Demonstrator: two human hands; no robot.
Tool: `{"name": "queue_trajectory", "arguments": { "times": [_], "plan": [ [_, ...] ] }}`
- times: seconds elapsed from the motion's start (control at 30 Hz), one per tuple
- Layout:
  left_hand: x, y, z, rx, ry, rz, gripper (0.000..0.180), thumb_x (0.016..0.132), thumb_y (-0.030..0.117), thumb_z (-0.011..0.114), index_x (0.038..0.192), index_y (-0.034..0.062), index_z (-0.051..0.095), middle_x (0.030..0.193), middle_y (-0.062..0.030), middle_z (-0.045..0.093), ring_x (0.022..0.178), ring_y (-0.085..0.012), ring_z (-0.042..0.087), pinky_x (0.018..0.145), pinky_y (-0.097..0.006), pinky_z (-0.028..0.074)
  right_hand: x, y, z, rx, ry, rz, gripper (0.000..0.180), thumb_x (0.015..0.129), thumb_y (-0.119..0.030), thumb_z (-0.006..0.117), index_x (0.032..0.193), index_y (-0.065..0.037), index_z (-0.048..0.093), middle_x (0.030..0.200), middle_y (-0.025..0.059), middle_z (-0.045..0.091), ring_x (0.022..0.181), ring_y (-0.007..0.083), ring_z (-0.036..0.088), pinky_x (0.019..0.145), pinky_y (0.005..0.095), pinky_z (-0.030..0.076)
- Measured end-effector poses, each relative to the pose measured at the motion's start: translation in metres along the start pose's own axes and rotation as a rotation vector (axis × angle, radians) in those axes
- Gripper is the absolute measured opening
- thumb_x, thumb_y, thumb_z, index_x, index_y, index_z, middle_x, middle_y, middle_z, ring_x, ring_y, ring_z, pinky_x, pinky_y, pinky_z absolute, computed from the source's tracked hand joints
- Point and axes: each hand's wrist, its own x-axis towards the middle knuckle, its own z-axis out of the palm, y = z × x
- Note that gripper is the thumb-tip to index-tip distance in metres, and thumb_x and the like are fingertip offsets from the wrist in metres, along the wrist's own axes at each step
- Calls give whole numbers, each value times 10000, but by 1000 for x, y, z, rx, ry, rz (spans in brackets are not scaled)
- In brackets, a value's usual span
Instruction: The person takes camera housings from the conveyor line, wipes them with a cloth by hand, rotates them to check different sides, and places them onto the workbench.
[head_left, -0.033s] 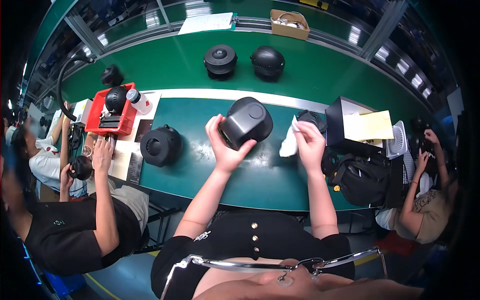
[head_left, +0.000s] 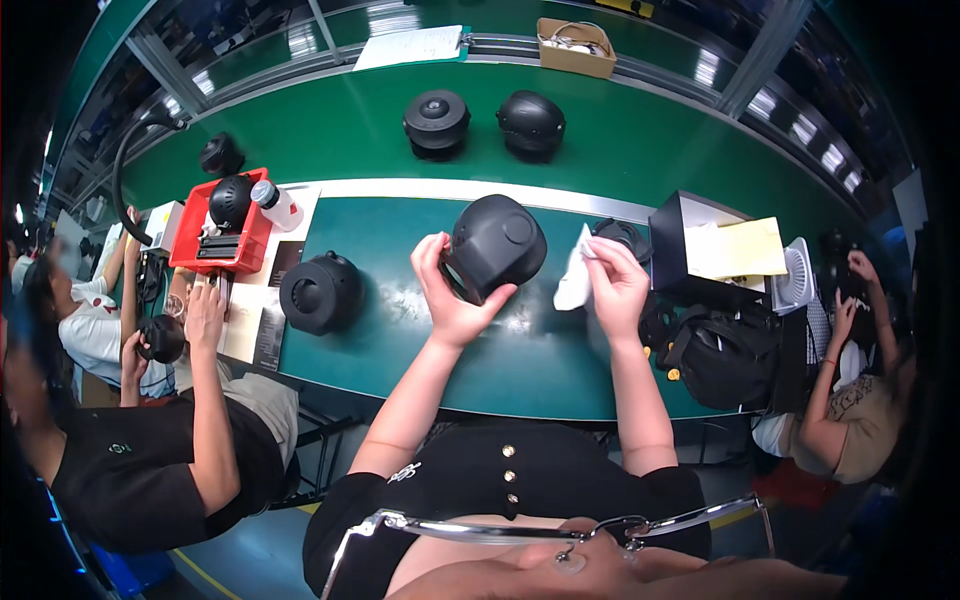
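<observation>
My left hand (head_left: 452,300) grips a black rounded plastic housing (head_left: 497,240) from its left and underside, holding it tilted above the green table. A round flat disc shows on the side of the housing turned towards me. To its right, my right hand (head_left: 613,285) pinches a crumpled white cloth or tissue (head_left: 574,275), which hangs down apart from the housing. Left of my hands, a similar black housing (head_left: 322,291) with a round recess rests on the table (head_left: 400,370).
Two black rounded units (head_left: 437,125) stand on the far green belt. At left are a red bin (head_left: 250,245), a white bottle (head_left: 277,204) and a co-worker's hands. At right lie a black box (head_left: 668,245) with yellow paper and a black bag (head_left: 722,355). Another person works at far right.
My right hand and the white cloth have shifted very slightly left and up. My left hand still holds the housing, turned a touch.
</observation>
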Motion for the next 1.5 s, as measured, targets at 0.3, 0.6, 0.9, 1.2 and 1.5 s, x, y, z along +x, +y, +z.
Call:
{"name": "queue_trajectory", "arguments": {
  "times": [0.3,0.6,0.9,1.2,1.5],
  "plan": [
    [-5,9,9,67,-139,111,1123,578,194,897,1480,14,251,1357,-227,458,1219,-398,465,1041,-481,397,-21,-41,58,-364,-464,-400,435,874,-178,672,1272,-9,625,1371,156,582,1367,344,460,1146,489,306],
    [3,14,3,207,-183,184,1203,557,252,916,1514,34,220,1422,-200,426,1233,-409,462,1034,-511,378,-28,-33,8,-459,-311,-494,76,786,-95,726,758,-35,688,852,94,708,925,296,688,871,425,504],
    [8,25,0,33,-250,319,1273,518,402,951,1513,30,250,1440,-203,424,1243,-409,483,1048,-499,401,-40,38,19,924,-352,814,780,881,-364,743,1487,-90,335,1415,79,497,1286,247,496,1099,425,378],
    [10,13,-9,-334,-38,-26,795,772,462,809,1352,2,519,1343,-179,525,1217,-328,549,994,-439,474,-32,32,34,1277,-309,871,697,924,-658,496,1422,-171,488,1440,66,508,1341,260,465,1140,472,338],
    [9,24,-7,-74,-9,-75,357,813,68,729,1158,0,664,1163,-153,639,1105,-313,610,955,-385,489,18,38,20,1152,-271,850,630,947,-598,496,1410,-171,495,1428,60,519,1304,268,500,1093,514,390]
  ]
}}
